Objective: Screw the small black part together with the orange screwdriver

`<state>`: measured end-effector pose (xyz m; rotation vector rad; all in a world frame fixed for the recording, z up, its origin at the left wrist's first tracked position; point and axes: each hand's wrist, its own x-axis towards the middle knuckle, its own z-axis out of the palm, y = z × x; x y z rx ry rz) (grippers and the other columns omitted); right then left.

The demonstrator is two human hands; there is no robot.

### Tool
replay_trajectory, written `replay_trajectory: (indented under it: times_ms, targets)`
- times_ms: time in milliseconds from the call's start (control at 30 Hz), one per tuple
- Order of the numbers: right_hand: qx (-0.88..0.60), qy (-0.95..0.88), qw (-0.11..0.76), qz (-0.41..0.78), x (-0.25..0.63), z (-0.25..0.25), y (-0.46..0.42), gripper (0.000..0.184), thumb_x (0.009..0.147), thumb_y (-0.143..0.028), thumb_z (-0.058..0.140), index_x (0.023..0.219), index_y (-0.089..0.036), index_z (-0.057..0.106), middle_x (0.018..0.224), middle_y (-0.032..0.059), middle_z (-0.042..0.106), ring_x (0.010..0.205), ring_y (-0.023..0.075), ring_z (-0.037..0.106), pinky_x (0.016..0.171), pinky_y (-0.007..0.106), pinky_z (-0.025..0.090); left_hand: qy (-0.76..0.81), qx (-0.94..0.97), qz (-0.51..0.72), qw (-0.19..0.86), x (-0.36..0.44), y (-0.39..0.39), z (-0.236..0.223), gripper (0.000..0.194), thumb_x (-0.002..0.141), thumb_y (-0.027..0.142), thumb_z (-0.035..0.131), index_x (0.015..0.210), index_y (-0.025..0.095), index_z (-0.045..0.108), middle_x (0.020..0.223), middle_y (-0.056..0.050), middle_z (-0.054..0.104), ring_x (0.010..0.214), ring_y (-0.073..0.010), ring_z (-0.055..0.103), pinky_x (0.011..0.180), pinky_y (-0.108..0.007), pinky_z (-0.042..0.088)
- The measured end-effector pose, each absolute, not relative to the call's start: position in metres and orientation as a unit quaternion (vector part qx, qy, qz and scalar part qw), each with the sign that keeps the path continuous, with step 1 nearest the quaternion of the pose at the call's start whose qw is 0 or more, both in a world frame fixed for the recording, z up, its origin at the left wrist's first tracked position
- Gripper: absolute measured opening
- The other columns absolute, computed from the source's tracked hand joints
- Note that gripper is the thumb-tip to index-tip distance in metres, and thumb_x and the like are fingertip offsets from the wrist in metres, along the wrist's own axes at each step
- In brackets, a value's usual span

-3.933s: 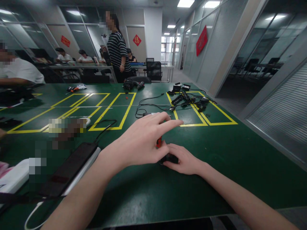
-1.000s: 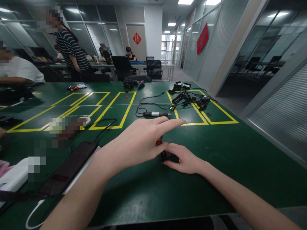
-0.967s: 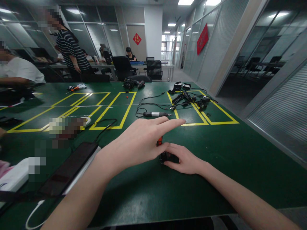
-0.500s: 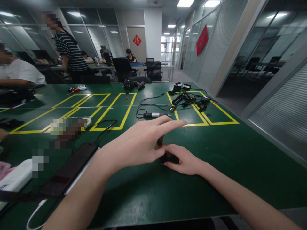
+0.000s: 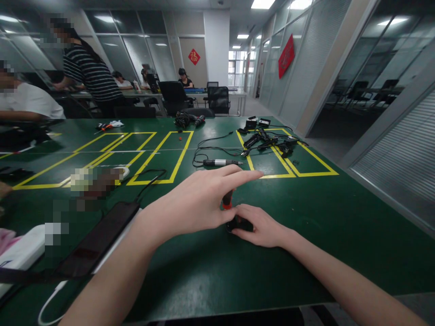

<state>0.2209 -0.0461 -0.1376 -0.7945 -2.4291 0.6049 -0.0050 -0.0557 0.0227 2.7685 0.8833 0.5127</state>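
Observation:
My left hand (image 5: 204,194) is curled from above around an upright screwdriver with a red and black handle (image 5: 227,202), index finger stretched forward over it. Most of the handle, and the shaft, are hidden by my fingers. Just below and to the right, my right hand (image 5: 263,225) grips a small black part (image 5: 243,223) resting on the green table (image 5: 288,276). The screwdriver's lower end meets or nears this part; the thumb covers the exact contact.
Beyond my hands lies a corded electric screwdriver (image 5: 220,162). Black parts and cables (image 5: 263,138) are piled at the far right. A black power bank-like slab (image 5: 98,240) lies at left. A co-worker in a striped shirt (image 5: 91,72) stands behind the table.
The handle's visible red and black areas have shifted, so the screwdriver has turned in my left fingers. My right hand stays put. The person in stripes has moved left.

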Motion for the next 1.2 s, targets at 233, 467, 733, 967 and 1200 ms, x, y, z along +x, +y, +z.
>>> replay_trajectory:
  times_ms: [233,467,733,967,1200]
  targets:
    - [-0.289,-0.895,0.258,0.22,0.2213,-0.1373,-0.0459,0.036,0.094,-0.029,0.071,0.127,-0.021,0.061,0.113,0.0092,0.072,0.097,0.0243,0.067,0.085,0.038,0.054,0.315,0.93,0.171,0.082,-0.0057,-0.0546,0.0229,0.072,0.087,0.013,0.066,0.154,0.03,0.047,0.129,-0.008,0.068,0.099,-0.0202,0.07,0.078,-0.028,0.056]
    - [-0.293,-0.895,0.253,0.223,0.2208,-0.1368,-0.0466,0.035,0.094,-0.029,0.07,0.127,-0.021,0.061,0.112,0.0092,0.072,0.098,0.0252,0.067,0.085,0.038,0.054,0.314,0.933,0.161,0.071,-0.0044,-0.0566,0.0228,0.067,0.089,0.01,0.062,0.152,0.031,0.049,0.135,-0.007,0.065,0.108,-0.0221,0.069,0.087,-0.032,0.057]
    - [-0.296,-0.89,0.256,0.233,0.2215,-0.1381,-0.0469,0.035,0.093,-0.028,0.071,0.126,-0.021,0.061,0.112,0.0085,0.072,0.098,0.0248,0.067,0.085,0.039,0.054,0.296,0.937,0.156,0.102,-0.0032,-0.0603,0.0244,0.069,0.087,0.001,0.057,0.149,0.032,0.052,0.139,-0.006,0.062,0.116,-0.0209,0.068,0.096,-0.032,0.056]
    - [-0.291,-0.891,0.255,0.236,0.2209,-0.1375,-0.0485,0.033,0.094,-0.022,0.069,0.126,-0.021,0.061,0.114,0.0083,0.072,0.098,0.0236,0.067,0.087,0.038,0.054,0.291,0.941,0.15,0.09,-0.0043,-0.0592,0.0251,0.065,0.086,0.005,0.061,0.145,0.03,0.056,0.158,-0.01,0.046,0.109,-0.0206,0.071,0.089,-0.031,0.058]
    - [-0.285,-0.894,0.253,0.233,0.2212,-0.1393,-0.0471,0.035,0.095,-0.022,0.067,0.129,-0.021,0.059,0.114,0.0087,0.072,0.098,0.0239,0.067,0.087,0.039,0.055,0.315,0.935,0.149,0.07,-0.0055,-0.0562,0.0257,0.058,0.088,0.011,0.063,0.143,0.028,0.058,0.139,-0.007,0.062,0.111,-0.0224,0.069,0.087,-0.031,0.057]
